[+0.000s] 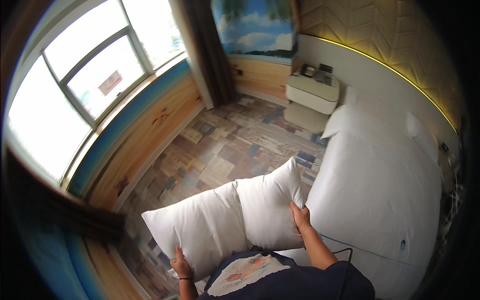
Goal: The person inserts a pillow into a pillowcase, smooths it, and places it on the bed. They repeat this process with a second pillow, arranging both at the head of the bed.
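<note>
A plump white pillow (213,213) is held up in front of my body, with a crease or seam running across its middle. My left hand (181,263) grips its lower left end, thumb on the upper face. At the opposite end, my right hand (301,216) grasps the edge with the thumb on top. Fingers of both hands are partly hidden behind the pillow. Just right of my right arm lies a bed (371,187) with white bedding, its cover marked by a blue line.
A nightstand (312,90) with a telephone (308,70) stands beside the padded headboard (326,48). Another white pillow (423,129) rests at the bed's head. Patchwork-patterned flooring (217,165) runs to the window wall (150,116). A dark curtain (212,52) hangs in the corner.
</note>
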{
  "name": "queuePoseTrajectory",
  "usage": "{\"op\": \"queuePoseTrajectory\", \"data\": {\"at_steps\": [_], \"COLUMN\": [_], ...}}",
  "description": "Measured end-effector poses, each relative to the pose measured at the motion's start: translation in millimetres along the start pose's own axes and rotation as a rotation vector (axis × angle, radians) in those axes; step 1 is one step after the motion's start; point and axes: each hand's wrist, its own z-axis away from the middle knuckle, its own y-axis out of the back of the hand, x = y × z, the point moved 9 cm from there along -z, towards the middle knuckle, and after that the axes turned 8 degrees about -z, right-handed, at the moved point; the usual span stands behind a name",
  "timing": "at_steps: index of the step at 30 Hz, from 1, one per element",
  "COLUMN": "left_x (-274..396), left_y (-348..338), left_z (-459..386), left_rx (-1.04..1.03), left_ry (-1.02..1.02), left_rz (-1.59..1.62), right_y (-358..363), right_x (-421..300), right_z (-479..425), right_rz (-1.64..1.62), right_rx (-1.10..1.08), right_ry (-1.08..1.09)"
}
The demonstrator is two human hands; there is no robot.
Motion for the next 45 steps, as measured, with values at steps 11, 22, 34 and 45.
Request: {"op": "queuePoseTrajectory", "data": {"at_steps": [11, 22, 34, 45], "left_x": [18, 46, 24, 94], "left_y": [-393, -723, -974, -1312], "left_z": [-103, -33, 0, 120], "left_rx": [-0.814, -1.048, -1.050, -1.351], "left_ry": [0.096, -0.026, 0.068, -0.125], "left_rz": [-0.195, -0.164, -0.245, -0.277], "right_y": [67, 146, 204, 272], "right_x": [0, 0, -50, -128], "right_z": [-64, -257, -498, -656], "right_rz": [-0.295, -0.347, -0.288, -0.547], "right_rx": [0.602, 0.878, 0.882, 1.074], "right_ry": [-0.178, -0.122, -0.026, 0.074]}}
